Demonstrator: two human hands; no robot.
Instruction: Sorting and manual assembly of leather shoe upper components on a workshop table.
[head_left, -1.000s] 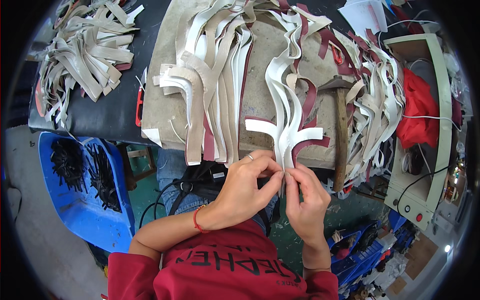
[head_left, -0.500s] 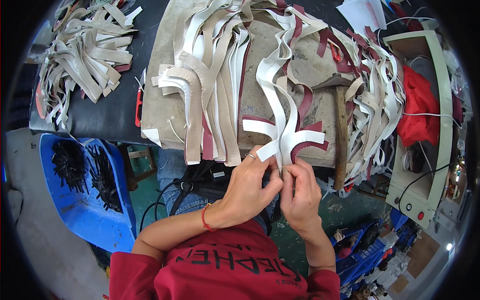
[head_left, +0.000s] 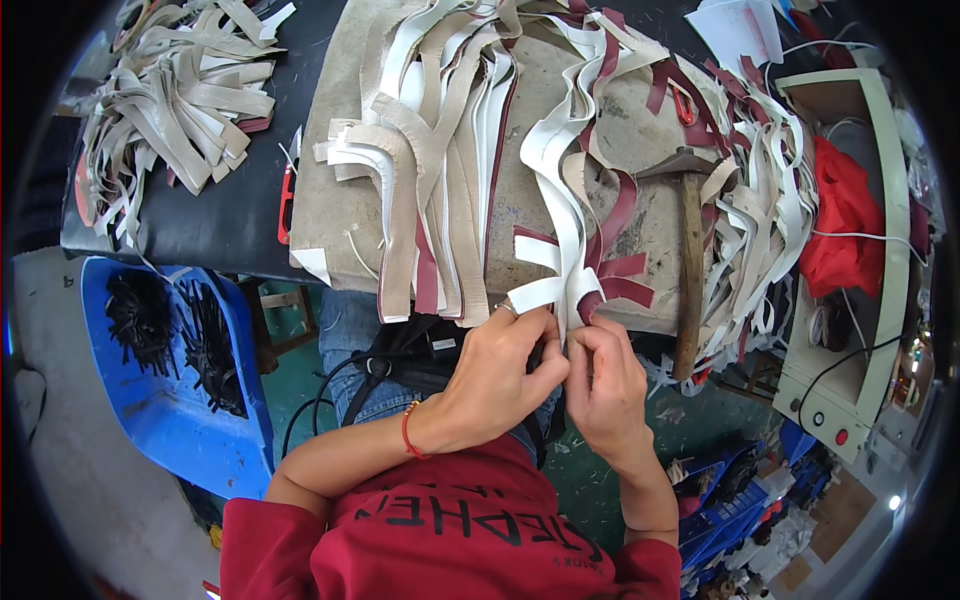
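Observation:
Long white and maroon strips (head_left: 557,190), leather-like, run down over the near edge of the work surface. At their near ends, short white and maroon tails spread to both sides. My left hand (head_left: 500,372) is closed on the white strip ends, thumb and fingers pinched together. Right beside it, my right hand (head_left: 606,385) pinches the same ends, its fingertips almost touching the left ones. The exact grip point is partly hidden by my fingers. To the left of these strips hangs a thick bundle of beige, white and maroon strips (head_left: 462,215).
A hammer (head_left: 690,270) lies on the stone-like slab (head_left: 335,225), near another strip heap (head_left: 750,220). A red cutter (head_left: 286,205) rests at the slab's left. More strips (head_left: 185,100) pile at far left, above a blue bin (head_left: 125,400). A red bag (head_left: 840,215) hangs at right.
The white and maroon ends have shifted between my fingers; the right-hand white tail has folded inward, exposing maroon. Both hands keep pinching close together. The whole view has shifted slightly.

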